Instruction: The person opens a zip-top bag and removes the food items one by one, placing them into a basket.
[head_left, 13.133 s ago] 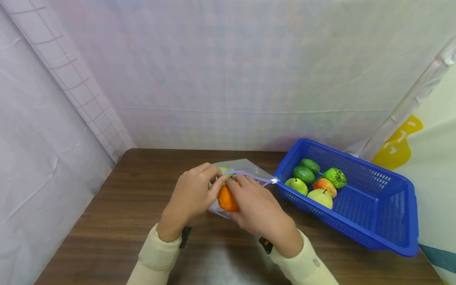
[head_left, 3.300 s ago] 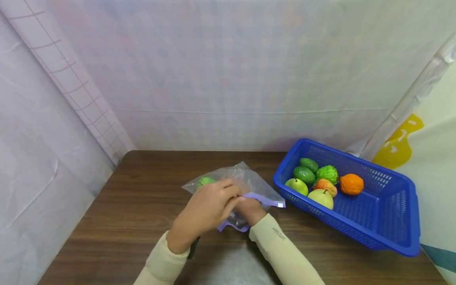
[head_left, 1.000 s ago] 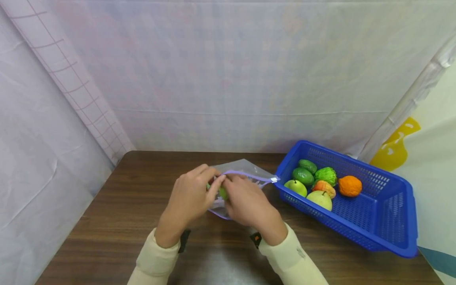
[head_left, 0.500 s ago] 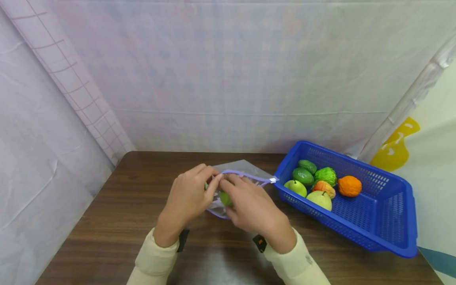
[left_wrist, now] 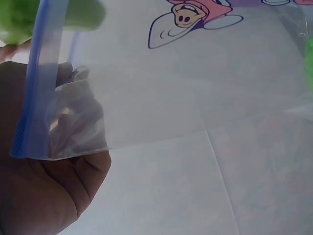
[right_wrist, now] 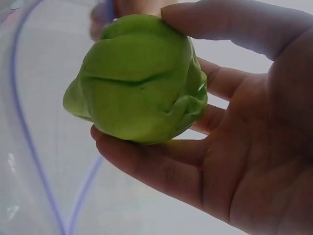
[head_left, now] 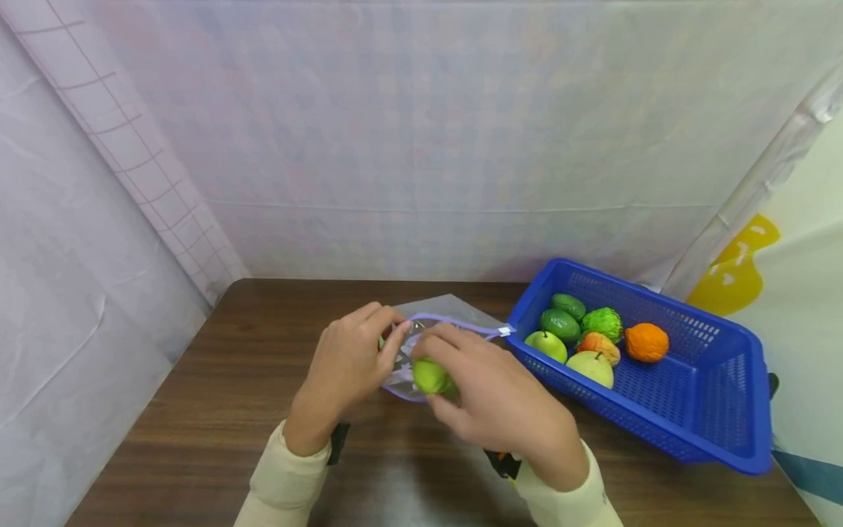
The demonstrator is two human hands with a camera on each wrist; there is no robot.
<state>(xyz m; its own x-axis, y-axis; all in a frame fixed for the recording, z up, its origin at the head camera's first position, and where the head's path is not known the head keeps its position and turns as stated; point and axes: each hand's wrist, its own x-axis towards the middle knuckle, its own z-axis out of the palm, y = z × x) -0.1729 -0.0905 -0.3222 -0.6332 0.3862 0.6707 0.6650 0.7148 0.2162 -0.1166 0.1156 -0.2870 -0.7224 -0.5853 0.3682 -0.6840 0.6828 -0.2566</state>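
My right hand [head_left: 500,395] grips a small light-green cabbage [right_wrist: 139,81], thumb on one side and fingertips on the other. It sits at the mouth of a clear zip bag [head_left: 454,306] with a purple zip edge and a white slider. My left hand [head_left: 349,366] pinches the bag's rim at its left side. In the left wrist view, that hand shows partly through the plastic [left_wrist: 146,107], which has cartoon prints; the cabbage appears at the top left there. Another green thing [left_wrist: 310,63] shows at that view's right edge, inside the bag.
Right of the bag stands a blue basket [head_left: 698,432] on the brown table [head_left: 217,410]. It holds two avocados [head_left: 560,323], a green pear [head_left: 548,345], a yellow pear [head_left: 593,367], a red-orange fruit [head_left: 601,347], a bumpy green fruit [head_left: 602,322] and a mandarin [head_left: 647,342].
The mandarin, earlier in the right hand, lies in the basket. The right hand reached into the bag, then drew back toward the lower right with the cabbage. The left hand stays at the rim.
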